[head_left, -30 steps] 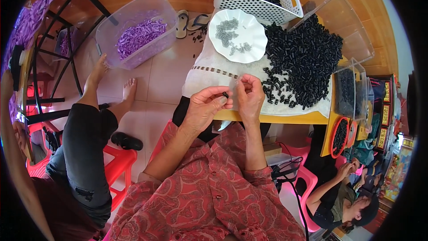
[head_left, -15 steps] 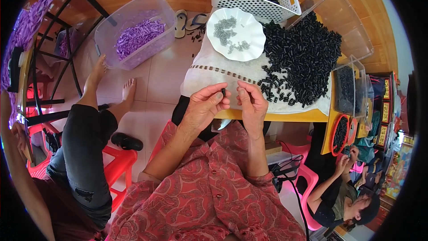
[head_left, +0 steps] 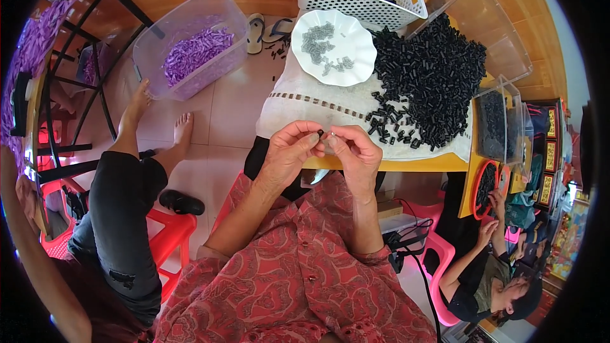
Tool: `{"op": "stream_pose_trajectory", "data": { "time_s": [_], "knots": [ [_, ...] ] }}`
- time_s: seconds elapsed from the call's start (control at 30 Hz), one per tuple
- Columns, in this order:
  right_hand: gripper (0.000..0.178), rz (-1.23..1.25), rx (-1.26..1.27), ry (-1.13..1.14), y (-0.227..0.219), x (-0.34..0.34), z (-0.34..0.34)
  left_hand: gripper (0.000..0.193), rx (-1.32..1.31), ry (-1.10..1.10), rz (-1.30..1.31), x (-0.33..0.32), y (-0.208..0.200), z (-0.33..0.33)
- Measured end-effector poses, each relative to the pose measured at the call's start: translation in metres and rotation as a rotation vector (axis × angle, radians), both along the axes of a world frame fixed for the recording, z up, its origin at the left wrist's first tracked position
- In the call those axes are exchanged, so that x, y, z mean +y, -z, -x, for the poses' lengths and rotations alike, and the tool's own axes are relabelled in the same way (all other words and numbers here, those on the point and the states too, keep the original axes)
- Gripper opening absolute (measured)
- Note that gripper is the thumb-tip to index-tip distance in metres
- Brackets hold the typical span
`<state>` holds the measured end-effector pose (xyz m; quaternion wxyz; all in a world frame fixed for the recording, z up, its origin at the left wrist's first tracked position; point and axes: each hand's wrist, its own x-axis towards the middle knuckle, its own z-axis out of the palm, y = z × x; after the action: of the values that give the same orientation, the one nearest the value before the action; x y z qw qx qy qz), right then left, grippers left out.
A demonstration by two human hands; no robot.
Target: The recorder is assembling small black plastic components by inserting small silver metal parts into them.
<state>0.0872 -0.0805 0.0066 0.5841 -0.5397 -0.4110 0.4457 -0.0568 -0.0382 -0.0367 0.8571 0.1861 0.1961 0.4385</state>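
My left hand (head_left: 289,152) pinches a small black cylindrical piece (head_left: 320,133) between thumb and fingertips, above the near edge of the cloth. Close beside it, my right hand (head_left: 357,154) is closed in a pinch on a tiny pale, clear-looking piece (head_left: 332,133); its exact kind is too small to make out. The fingertips of both hands almost meet. Beyond them a white scalloped plate (head_left: 356,67) holds small clear pieces (head_left: 318,41). To its right, a big heap of short black tubes (head_left: 432,82) spreads over the white cloth (head_left: 286,114).
A white perforated basket (head_left: 362,1) of black pieces stands at the back. Clear plastic boxes (head_left: 502,121) are at the right. On the floor at left, a translucent tub (head_left: 190,25) holds purple pieces. One person (head_left: 114,228) sits at left, another (head_left: 489,279) works at right beside a red tray (head_left: 478,200).
My right hand has moved left, bringing its fingertips up to the black piece in my left hand. The person at right now reaches a hand to the red tray.
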Motion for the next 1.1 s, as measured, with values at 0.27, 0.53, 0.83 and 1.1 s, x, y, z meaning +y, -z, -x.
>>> {"op": "stream_pose_trajectory", "data": {
  "time_s": [0.27,0.53,0.83,1.1],
  "knots": [
    [0.018,-0.004,-0.162,0.033,-0.0036,0.0009,0.002,0.022,0.023,-0.018,0.02,-0.0006,0.0018,-0.001],
    [0.015,0.013,-0.049,0.102,-0.0066,-0.0003,0.0072,0.023,0.048,-0.002,0.009,-0.0001,-0.0007,-0.0015],
    [0.01,0.04,-0.034,0.062,-0.0004,-0.0045,0.0049,0.021,0.048,-0.009,0.003,-0.0009,0.0018,-0.0024],
    [0.009,-0.01,-0.166,0.032,-0.0049,-0.0015,0.0073,0.019,0.048,-0.029,-0.032,-0.0019,-0.0012,-0.0033]
  ]
}}
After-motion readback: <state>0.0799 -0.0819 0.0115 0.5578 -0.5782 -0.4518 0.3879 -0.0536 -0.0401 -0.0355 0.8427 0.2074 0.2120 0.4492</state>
